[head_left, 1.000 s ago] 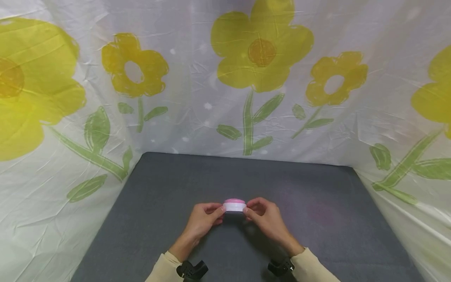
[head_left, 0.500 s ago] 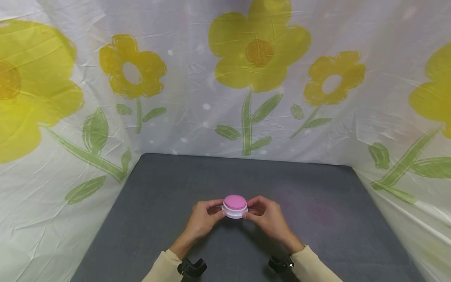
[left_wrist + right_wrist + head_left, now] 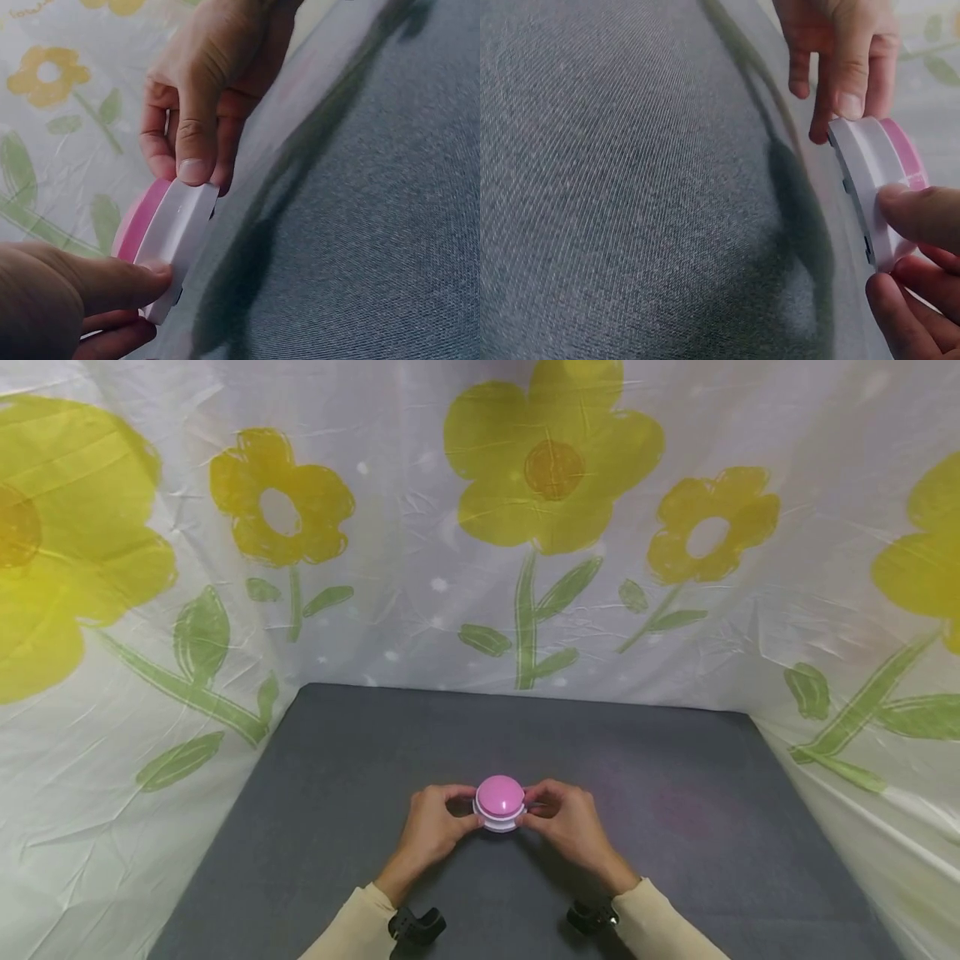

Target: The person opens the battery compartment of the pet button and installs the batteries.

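Note:
A round push button with a glossy pink dome and a white base is held between both hands in the head view. On its left side, my left hand pinches the white rim, thumb at the front and fingers behind. My right hand grips the opposite side the same way. Seen from the left wrist, the base stands on edge above the cloth, with small dark feet underneath. The right wrist view shows the underside feet too, and a thumb on the white rim.
Below lies a dark grey cloth-covered table, with the shadows of the hands on it. A white curtain printed with yellow flowers surrounds its back and sides. Black wrist cameras are strapped at the cream sleeves.
The push button has tilted back toward the head camera: its side faced me a second ago, and its pink dome faces me now. Both hands have kept their hold.

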Available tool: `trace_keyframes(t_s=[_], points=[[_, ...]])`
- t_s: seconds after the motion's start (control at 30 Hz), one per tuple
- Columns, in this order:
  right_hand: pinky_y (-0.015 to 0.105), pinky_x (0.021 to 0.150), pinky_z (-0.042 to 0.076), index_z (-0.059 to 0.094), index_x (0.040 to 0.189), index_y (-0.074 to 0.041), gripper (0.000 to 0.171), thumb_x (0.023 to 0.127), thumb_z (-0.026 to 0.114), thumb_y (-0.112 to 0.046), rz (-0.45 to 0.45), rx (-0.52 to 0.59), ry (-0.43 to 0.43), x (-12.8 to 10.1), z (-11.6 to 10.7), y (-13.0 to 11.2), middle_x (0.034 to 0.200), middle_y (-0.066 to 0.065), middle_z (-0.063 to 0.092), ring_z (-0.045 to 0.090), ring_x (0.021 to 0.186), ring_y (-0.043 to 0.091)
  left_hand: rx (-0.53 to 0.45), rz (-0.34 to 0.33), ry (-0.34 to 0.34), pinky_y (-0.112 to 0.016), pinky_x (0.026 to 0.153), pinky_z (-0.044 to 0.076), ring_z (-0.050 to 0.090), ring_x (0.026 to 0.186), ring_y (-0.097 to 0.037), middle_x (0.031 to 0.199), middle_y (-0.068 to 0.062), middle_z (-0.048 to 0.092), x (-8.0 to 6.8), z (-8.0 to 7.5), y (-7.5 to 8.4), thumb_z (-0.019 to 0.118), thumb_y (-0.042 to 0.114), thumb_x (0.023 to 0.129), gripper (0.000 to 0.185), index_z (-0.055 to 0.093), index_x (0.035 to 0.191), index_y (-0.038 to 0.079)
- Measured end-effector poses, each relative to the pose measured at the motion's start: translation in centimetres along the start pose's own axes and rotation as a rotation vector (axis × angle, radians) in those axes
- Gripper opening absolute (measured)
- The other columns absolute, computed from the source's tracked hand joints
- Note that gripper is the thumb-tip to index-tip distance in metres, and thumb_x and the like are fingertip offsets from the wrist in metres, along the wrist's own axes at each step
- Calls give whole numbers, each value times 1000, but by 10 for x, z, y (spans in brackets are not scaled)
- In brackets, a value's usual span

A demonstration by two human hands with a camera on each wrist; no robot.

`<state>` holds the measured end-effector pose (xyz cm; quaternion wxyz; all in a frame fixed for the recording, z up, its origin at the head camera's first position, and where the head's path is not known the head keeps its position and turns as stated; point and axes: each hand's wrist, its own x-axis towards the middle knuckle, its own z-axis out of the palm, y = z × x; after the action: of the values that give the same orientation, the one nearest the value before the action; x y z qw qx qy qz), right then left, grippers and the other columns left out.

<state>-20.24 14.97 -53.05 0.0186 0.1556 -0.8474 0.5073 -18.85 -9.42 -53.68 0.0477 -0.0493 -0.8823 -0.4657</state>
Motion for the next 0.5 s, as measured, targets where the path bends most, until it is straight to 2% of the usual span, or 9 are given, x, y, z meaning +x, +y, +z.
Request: trace_keyframes(t_s=[0.17,0.33,0.43,0.5], points=[[33,82,69,77,97,-6,26,80,96,-1,-4,-22,-7,1,2,3,112,14,83,83,90,25,30,14,9,-57,105,60,76,118,-32,114,-9,83,2,5,-2,98,11,79,38,85,114,7],[29,82,69,76,92,-9,26,79,97,-3,16,-54,-11,2,3,7,110,11,83,82,88,18,71,32,-3,-57,107,59,75,118,-34,115,-11,83,4,9,-4,98,12,79,39,83,115,5],[27,81,68,74,90,-11,27,79,98,-3,19,-66,-9,1,4,9,109,9,83,82,87,15,88,61,2,-59,106,58,75,116,-35,113,-12,83,5,11,-6,98,11,79,39,83,113,3],[25,81,68,74,89,-12,28,79,98,-4,29,-77,-8,1,4,10,109,8,84,81,87,13,96,107,22,-57,103,58,74,112,-34,110,-11,83,6,15,-13,99,13,78,38,83,112,3]])
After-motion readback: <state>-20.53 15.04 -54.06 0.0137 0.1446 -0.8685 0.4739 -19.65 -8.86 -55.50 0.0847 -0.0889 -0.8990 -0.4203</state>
